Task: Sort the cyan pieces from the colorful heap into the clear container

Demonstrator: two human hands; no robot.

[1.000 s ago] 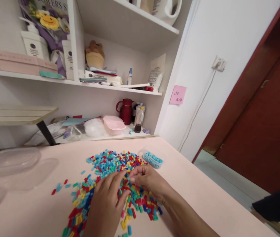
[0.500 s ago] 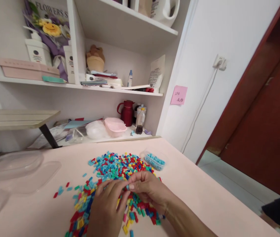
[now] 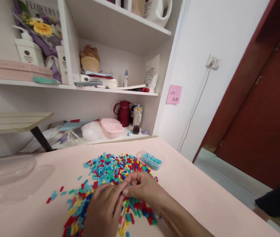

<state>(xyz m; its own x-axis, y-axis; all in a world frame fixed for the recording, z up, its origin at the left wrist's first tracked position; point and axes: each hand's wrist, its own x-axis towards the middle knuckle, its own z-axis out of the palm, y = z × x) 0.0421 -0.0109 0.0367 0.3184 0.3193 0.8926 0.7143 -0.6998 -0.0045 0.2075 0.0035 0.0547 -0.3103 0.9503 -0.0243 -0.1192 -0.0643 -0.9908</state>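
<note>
A heap of small coloured pieces (image 3: 110, 171), blue, red, yellow and green, lies spread on the pale pink table (image 3: 199, 197). My left hand (image 3: 104, 209) rests on the near part of the heap with its fingers stretched toward the right hand. My right hand (image 3: 141, 189) is curled above the heap, thumb and fingers pinched together where they meet the left fingertips; what they pinch is too small to name. A small clear tray (image 3: 151, 160) with blue pieces sits just beyond the heap on the right.
Clear plastic lids (image 3: 11, 172) lie at the table's left. Behind stands a white shelf unit with a pink tub (image 3: 111, 126), a red jug (image 3: 123, 113) and bottles. A pink note (image 3: 174, 94) hangs on the wall. A dark red door (image 3: 266, 115) is at right.
Both hands have drawn together over the heap; the right fingers closed into a pinch against the left fingertips. The view shifted slightly to the right.
</note>
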